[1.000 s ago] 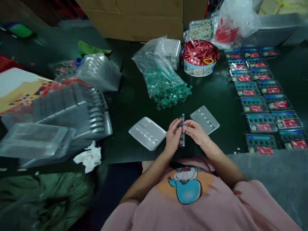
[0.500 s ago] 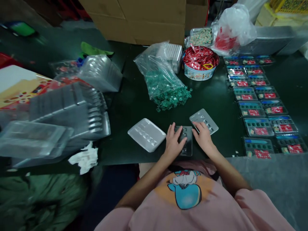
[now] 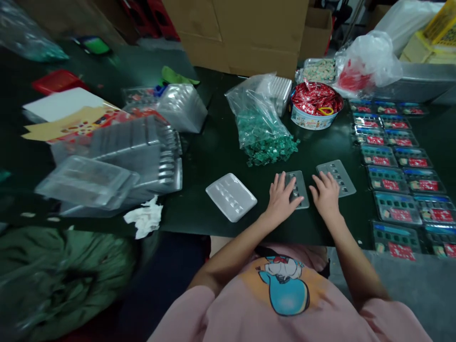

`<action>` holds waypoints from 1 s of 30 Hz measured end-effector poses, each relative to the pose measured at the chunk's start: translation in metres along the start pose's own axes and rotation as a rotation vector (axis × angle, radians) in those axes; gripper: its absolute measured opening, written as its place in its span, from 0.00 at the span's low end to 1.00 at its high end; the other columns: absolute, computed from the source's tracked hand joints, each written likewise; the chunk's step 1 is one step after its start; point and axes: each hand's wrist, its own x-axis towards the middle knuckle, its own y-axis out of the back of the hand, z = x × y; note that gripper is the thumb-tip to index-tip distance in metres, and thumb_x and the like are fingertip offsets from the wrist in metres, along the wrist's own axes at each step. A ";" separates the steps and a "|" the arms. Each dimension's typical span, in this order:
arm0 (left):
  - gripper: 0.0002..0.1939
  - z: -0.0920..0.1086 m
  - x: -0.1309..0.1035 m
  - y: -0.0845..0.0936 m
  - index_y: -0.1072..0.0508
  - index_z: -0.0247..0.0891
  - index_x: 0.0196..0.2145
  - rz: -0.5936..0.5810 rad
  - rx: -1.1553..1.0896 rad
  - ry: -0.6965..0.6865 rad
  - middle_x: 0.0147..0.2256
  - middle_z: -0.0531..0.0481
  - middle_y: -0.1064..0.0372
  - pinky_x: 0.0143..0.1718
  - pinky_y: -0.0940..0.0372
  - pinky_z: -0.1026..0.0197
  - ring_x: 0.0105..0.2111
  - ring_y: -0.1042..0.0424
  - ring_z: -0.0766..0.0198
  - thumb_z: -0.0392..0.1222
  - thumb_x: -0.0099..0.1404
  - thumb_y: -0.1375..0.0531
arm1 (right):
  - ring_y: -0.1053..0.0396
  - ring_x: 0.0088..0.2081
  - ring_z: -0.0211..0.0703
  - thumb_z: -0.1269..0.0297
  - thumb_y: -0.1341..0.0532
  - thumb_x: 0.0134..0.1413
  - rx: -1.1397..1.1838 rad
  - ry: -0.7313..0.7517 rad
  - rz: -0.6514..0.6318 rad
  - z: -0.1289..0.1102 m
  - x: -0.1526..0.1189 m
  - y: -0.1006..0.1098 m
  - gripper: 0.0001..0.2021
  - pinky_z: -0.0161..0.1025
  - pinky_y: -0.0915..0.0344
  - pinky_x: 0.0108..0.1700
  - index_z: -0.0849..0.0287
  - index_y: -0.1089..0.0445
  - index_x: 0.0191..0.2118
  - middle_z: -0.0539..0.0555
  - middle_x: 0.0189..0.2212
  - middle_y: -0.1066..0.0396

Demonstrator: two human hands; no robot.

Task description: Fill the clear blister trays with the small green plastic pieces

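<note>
Fingers spread, my left hand (image 3: 283,195) rests over the left side of a clear plastic blister tray (image 3: 301,190) lying on the dark table. My right hand (image 3: 327,194) is open too, its fingertips on the lower left part of a second clear tray (image 3: 345,179). To the left of my left hand lies a third tray (image 3: 231,197), with a row of small moulded bumps. Beyond the hands, a clear bag (image 3: 258,114) lies on its side, and green translucent gem-like pieces (image 3: 272,149) spill from its mouth.
A round tin (image 3: 313,121) of red packets stands behind, with a clear tray stack (image 3: 281,92) beside it. Filled trays (image 3: 397,207) line the right side. More stacked trays (image 3: 131,147) and a crumpled white tissue (image 3: 146,216) are at left. A cardboard box (image 3: 242,38) closes off the back.
The camera view has turned left, so the scene sits further right. My right hand has shifted from between the two trays onto the right one; my left hand stays on the middle tray.
</note>
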 end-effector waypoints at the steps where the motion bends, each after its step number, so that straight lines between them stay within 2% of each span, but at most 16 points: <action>1: 0.32 0.003 -0.005 0.013 0.37 0.46 0.62 0.038 -0.002 -0.038 0.69 0.40 0.59 0.64 0.60 0.33 0.69 0.64 0.41 0.50 0.61 0.37 | 0.50 0.66 0.59 0.59 0.46 0.63 0.036 0.085 -0.043 -0.011 -0.003 0.002 0.20 0.61 0.47 0.61 0.57 0.33 0.58 0.64 0.61 0.39; 4: 0.30 -0.009 -0.028 0.063 0.37 0.47 0.61 0.254 0.035 -0.070 0.69 0.43 0.58 0.66 0.62 0.38 0.69 0.65 0.45 0.48 0.62 0.38 | 0.51 0.67 0.57 0.58 0.43 0.61 0.076 0.312 -0.243 -0.036 -0.017 0.001 0.21 0.59 0.49 0.63 0.53 0.35 0.59 0.60 0.63 0.41; 6: 0.32 -0.032 -0.042 0.096 0.37 0.45 0.62 0.448 0.055 0.009 0.69 0.42 0.59 0.67 0.65 0.39 0.69 0.66 0.46 0.48 0.61 0.37 | 0.51 0.67 0.59 0.57 0.42 0.60 0.045 0.314 -0.294 -0.037 -0.022 -0.004 0.21 0.62 0.51 0.64 0.52 0.34 0.58 0.59 0.63 0.40; 9: 0.39 -0.079 -0.052 0.130 0.43 0.42 0.65 0.661 -0.019 0.240 0.69 0.40 0.60 0.67 0.64 0.43 0.69 0.65 0.47 0.49 0.59 0.36 | 0.52 0.67 0.64 0.56 0.41 0.60 0.026 0.199 -0.229 -0.028 -0.018 -0.008 0.19 0.67 0.52 0.62 0.53 0.31 0.55 0.60 0.61 0.38; 11: 0.43 -0.104 -0.054 0.139 0.47 0.41 0.67 0.680 -0.129 0.395 0.68 0.38 0.55 0.67 0.59 0.45 0.68 0.57 0.46 0.49 0.58 0.35 | 0.51 0.66 0.63 0.57 0.42 0.60 0.104 0.161 -0.168 -0.033 -0.011 -0.006 0.18 0.67 0.52 0.62 0.54 0.29 0.53 0.61 0.60 0.36; 13: 0.47 -0.119 -0.054 0.139 0.50 0.41 0.67 0.663 -0.219 0.495 0.64 0.37 0.47 0.65 0.51 0.46 0.64 0.45 0.47 0.48 0.56 0.34 | 0.47 0.65 0.58 0.58 0.43 0.61 0.283 0.183 -0.164 -0.053 -0.006 -0.007 0.16 0.62 0.48 0.63 0.53 0.29 0.53 0.60 0.58 0.35; 16: 0.46 -0.123 -0.055 0.128 0.50 0.43 0.67 0.652 -0.318 0.510 0.56 0.40 0.34 0.58 0.40 0.48 0.54 0.32 0.51 0.47 0.56 0.34 | 0.42 0.63 0.52 0.59 0.44 0.62 0.591 0.226 -0.303 -0.100 -0.003 -0.021 0.20 0.54 0.42 0.63 0.53 0.35 0.59 0.61 0.61 0.39; 18: 0.43 -0.119 -0.056 0.119 0.47 0.43 0.67 0.635 -0.392 0.480 0.52 0.42 0.31 0.54 0.35 0.51 0.49 0.28 0.55 0.47 0.57 0.35 | 0.45 0.65 0.54 0.59 0.41 0.60 0.670 0.163 -0.365 -0.128 -0.003 -0.039 0.25 0.55 0.44 0.64 0.53 0.39 0.62 0.62 0.63 0.43; 20: 0.39 -0.114 -0.058 0.110 0.43 0.43 0.65 0.618 -0.461 0.458 0.51 0.42 0.30 0.51 0.33 0.53 0.47 0.27 0.56 0.47 0.59 0.36 | 0.46 0.65 0.58 0.59 0.39 0.57 0.694 0.086 -0.394 -0.145 -0.003 -0.058 0.28 0.59 0.45 0.64 0.55 0.40 0.63 0.64 0.63 0.43; 24: 0.34 -0.110 -0.059 0.095 0.39 0.42 0.63 0.619 -0.576 0.429 0.52 0.41 0.31 0.52 0.34 0.52 0.49 0.28 0.56 0.46 0.60 0.37 | 0.41 0.62 0.55 0.60 0.40 0.56 0.824 0.008 -0.406 -0.148 -0.001 -0.076 0.30 0.55 0.43 0.63 0.54 0.42 0.64 0.62 0.61 0.39; 27: 0.34 -0.109 -0.057 0.088 0.36 0.42 0.61 0.628 -0.678 0.408 0.54 0.40 0.32 0.56 0.36 0.52 0.53 0.31 0.56 0.45 0.57 0.35 | 0.35 0.57 0.53 0.58 0.40 0.56 0.940 -0.134 -0.398 -0.141 0.000 -0.074 0.29 0.51 0.38 0.59 0.52 0.40 0.63 0.60 0.57 0.35; 30: 0.28 -0.104 -0.052 0.084 0.28 0.39 0.54 0.581 -0.694 0.410 0.56 0.39 0.34 0.57 0.38 0.51 0.55 0.32 0.54 0.47 0.56 0.34 | 0.35 0.56 0.52 0.56 0.38 0.54 1.021 -0.238 -0.369 -0.138 0.002 -0.072 0.30 0.50 0.40 0.60 0.52 0.39 0.62 0.59 0.58 0.36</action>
